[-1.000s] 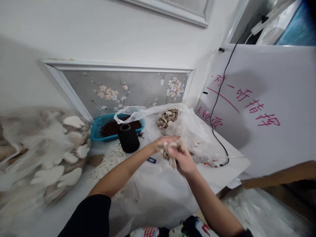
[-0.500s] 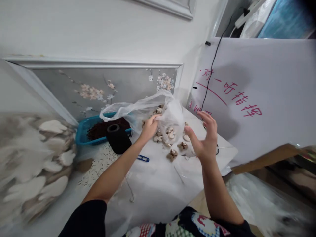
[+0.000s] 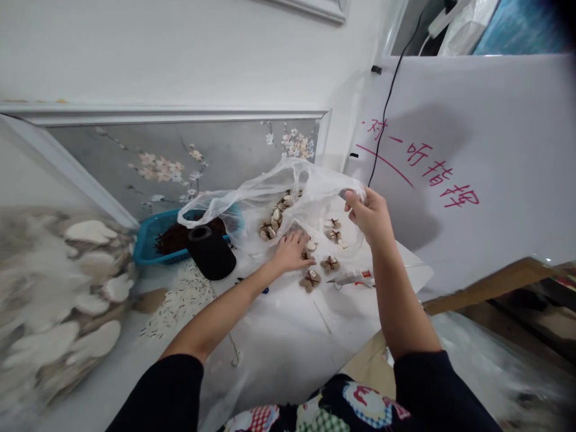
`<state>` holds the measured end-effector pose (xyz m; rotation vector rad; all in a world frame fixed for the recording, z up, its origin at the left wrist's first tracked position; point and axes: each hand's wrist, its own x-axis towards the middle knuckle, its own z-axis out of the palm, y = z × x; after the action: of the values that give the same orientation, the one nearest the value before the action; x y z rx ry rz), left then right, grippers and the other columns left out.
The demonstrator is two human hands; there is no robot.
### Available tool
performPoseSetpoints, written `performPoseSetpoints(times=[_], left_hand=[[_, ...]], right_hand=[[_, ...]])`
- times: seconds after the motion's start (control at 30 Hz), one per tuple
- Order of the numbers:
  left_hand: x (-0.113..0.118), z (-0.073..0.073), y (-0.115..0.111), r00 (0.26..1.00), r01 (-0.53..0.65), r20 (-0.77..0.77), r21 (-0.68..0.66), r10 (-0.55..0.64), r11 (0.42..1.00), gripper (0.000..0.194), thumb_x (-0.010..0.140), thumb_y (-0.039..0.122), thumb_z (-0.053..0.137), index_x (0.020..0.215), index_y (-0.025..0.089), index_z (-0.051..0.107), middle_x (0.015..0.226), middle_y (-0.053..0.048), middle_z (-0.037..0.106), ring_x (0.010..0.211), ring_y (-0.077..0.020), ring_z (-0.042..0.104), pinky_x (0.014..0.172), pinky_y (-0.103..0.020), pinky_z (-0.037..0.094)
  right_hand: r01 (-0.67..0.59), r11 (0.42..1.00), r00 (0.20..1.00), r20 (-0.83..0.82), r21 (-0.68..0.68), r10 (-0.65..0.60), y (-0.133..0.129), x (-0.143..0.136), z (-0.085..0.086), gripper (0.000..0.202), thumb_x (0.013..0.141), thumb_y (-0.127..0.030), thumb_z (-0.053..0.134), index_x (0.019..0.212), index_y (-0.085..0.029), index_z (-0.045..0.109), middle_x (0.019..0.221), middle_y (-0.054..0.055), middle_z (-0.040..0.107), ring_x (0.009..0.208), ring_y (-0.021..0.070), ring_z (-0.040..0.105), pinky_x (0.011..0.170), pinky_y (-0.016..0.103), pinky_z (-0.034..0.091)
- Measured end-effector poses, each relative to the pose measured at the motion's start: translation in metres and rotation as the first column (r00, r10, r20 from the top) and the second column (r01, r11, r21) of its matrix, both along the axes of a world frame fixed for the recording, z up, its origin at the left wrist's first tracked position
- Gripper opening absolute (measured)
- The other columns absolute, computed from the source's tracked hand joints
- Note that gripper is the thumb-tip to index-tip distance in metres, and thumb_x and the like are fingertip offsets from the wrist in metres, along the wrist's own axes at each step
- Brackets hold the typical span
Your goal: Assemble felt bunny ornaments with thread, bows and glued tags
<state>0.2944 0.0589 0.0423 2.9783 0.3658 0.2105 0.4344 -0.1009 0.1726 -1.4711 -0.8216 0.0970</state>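
My right hand pinches the edge of a clear plastic bag, holding its mouth up and out to the right. My left hand lies palm down with fingers spread at the bag's lower front, over small beige pieces that it partly hides. More white-and-brown pieces show in and behind the thin film. Just right of my left hand are two brown pieces tied with dark bows, a nearer one and a farther one. A tool like a glue gun lies below my right hand.
A black thread cone stands before a blue basket of dark brown material. Small white tags are scattered nearby. At left bulges a bag of white shapes. A black cable hangs before a white board.
My right hand has closed on the bag's edge and draws it right. My left hand has left the bag's film and come down, spread, onto the pieces.
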Motion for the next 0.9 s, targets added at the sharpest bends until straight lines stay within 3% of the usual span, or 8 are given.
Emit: performPoseSetpoints(times=[0.07, 0.17, 0.33, 0.53, 0.63, 0.73, 0.83, 0.9], left_hand=[[0.016, -0.003, 0.010, 0.999, -0.037, -0.037, -0.008, 0.037, 0.999, 0.086, 0.069, 0.068, 0.069, 0.135, 0.017, 0.053, 0.140, -0.024, 0.048, 0.132, -0.0453, 0.038, 0.106, -0.060, 0.030], [0.021, -0.012, 0.014, 0.997, -0.066, -0.049, -0.018, 0.065, 0.998, 0.075, 0.069, 0.066, 0.068, 0.130, 0.023, 0.058, 0.134, -0.019, 0.055, 0.126, -0.0411, 0.046, 0.104, -0.055, 0.033], [-0.001, -0.022, 0.013, 0.993, -0.112, 0.023, -0.024, 0.112, 0.993, 0.052, 0.080, 0.041, 0.062, 0.128, 0.020, 0.059, 0.123, -0.015, 0.061, 0.121, -0.0333, 0.051, 0.102, -0.046, 0.036], [-0.021, -0.015, 0.015, 0.993, -0.073, 0.091, -0.058, 0.078, 0.996, 0.047, 0.076, 0.030, 0.064, 0.122, 0.017, 0.061, 0.114, -0.013, 0.066, 0.111, -0.0292, 0.059, 0.094, -0.037, 0.041], [-0.038, -0.002, -0.003, 0.989, -0.034, 0.139, -0.069, 0.043, 0.997, 0.033, 0.074, 0.026, 0.062, 0.106, 0.017, 0.065, 0.104, -0.010, 0.068, 0.104, -0.0266, 0.061, 0.090, -0.036, 0.042], [-0.070, 0.019, -0.037, 0.978, 0.063, 0.205, -0.098, -0.041, 0.993, 0.020, 0.068, 0.025, 0.063, 0.088, 0.020, 0.061, 0.090, -0.005, 0.067, 0.089, -0.0223, 0.062, 0.082, -0.033, 0.044], [-0.106, 0.053, -0.066, 0.882, 0.247, 0.450, -0.192, -0.138, 0.950, 0.017, 0.067, 0.023, 0.061, 0.082, 0.019, 0.057, 0.079, -0.003, 0.061, 0.074, -0.0198, 0.057, 0.074, -0.034, 0.044], [-0.117, 0.081, -0.068, 0.866, 0.218, 0.498, -0.308, -0.038, 0.926, 0.013, 0.069, 0.022, 0.060, 0.080, 0.019, 0.054, 0.077, -0.001, 0.058, 0.071, -0.0170, 0.054, 0.069, -0.030, 0.044]], right_hand=[[-0.037, 0.999, 0.999, -0.016, 0.037, 0.038, -0.001, 0.001, 0.005, 0.026, 0.084, -0.044, 0.058, 0.073, -0.020, 0.053, 0.057, -0.005, 0.050, 0.041, 0.0053, 0.036, 0.042, 0.021, 0.026], [-0.042, 0.998, 0.999, -0.016, 0.038, 0.043, -0.004, 0.003, 0.006, 0.028, 0.084, -0.045, 0.059, 0.073, -0.019, 0.054, 0.057, -0.006, 0.049, 0.042, 0.0047, 0.035, 0.042, 0.021, 0.025], [-0.047, 0.996, 0.995, -0.088, 0.071, 0.053, -0.013, 0.007, 0.001, 0.027, 0.081, -0.046, 0.063, 0.080, -0.019, 0.058, 0.058, -0.006, 0.049, 0.043, 0.0046, 0.035, 0.041, 0.021, 0.025], [-0.031, 0.995, 0.990, -0.135, 0.097, 0.044, -0.019, 0.007, -0.008, 0.028, 0.080, -0.046, 0.066, 0.079, -0.019, 0.059, 0.058, -0.006, 0.049, 0.042, 0.0042, 0.033, 0.040, 0.021, 0.021], [-0.042, 0.994, 0.990, -0.132, 0.099, 0.055, -0.021, 0.007, -0.010, 0.030, 0.080, -0.048, 0.066, 0.077, -0.019, 0.058, 0.058, -0.006, 0.049, 0.042, 0.0043, 0.032, 0.039, 0.021, 0.022], [-0.025, 0.995, 0.992, -0.120, 0.093, 0.036, -0.026, 0.008, -0.009, 0.030, 0.082, -0.048, 0.065, 0.075, -0.020, 0.058, 0.058, -0.005, 0.049, 0.042, 0.0048, 0.035, 0.039, 0.021, 0.024], [0.015, 0.996, 0.992, -0.128, 0.090, -0.004, -0.033, 0.008, -0.007, 0.030, 0.082, -0.046, 0.066, 0.070, -0.019, 0.057, 0.057, -0.005, 0.048, 0.042, 0.0045, 0.036, 0.039, 0.020, 0.025], [0.030, 0.995, 0.989, -0.146, 0.091, -0.016, -0.037, 0.005, -0.007, 0.031, 0.081, -0.045, 0.066, 0.068, -0.019, 0.056, 0.055, -0.005, 0.047, 0.042, 0.0044, 0.035, 0.040, 0.020, 0.025]])
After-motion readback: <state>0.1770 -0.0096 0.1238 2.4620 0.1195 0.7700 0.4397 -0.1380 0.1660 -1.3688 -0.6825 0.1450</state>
